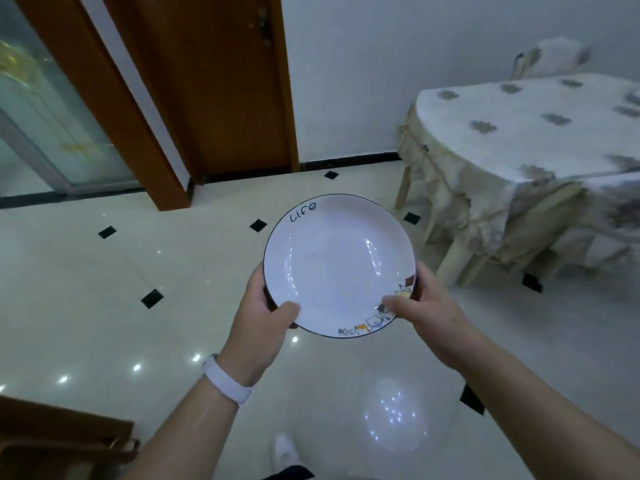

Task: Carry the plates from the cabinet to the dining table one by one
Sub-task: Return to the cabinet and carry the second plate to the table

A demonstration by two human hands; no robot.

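Observation:
A white plate with a dark rim, the word "Life" and small cartoon cats on its edge is held level above the floor. My left hand grips its near-left rim, thumb on top. My right hand grips its near-right rim, thumb lying over the cat drawings. The dining table, under a white floral cloth with a frilled skirt, stands ahead to the right, apart from the plate.
Glossy pale tiles with small black diamonds cover the floor between me and the table. A brown wooden door and a glass sliding door stand at the back left. A brown wooden piece sits at the lower left. A covered chair is behind the table.

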